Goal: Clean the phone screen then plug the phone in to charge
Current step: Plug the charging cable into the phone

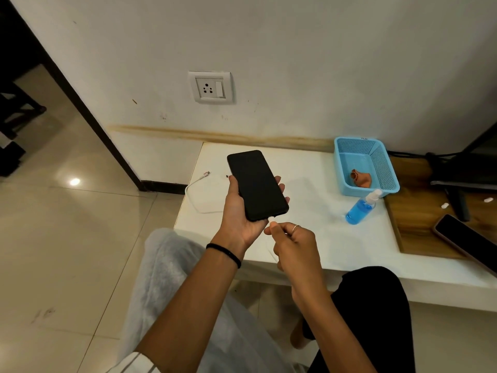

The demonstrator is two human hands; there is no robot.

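As your left hand [242, 211] cradles the phone [256, 184] above the white surface [322, 238], your right hand [291, 242] pinches the cable plug [272, 217] shut at its bottom edge. A skewed push could miss the port, and the cable's far end [206, 173] lies loose, not yet in the wall socket [211, 87]. No writing is readable.

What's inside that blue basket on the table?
The blue basket holds one crumpled brownish cloth near its front wall. Otherwise its floor looks bare. Anything under the cloth is covered and cannot be seen.
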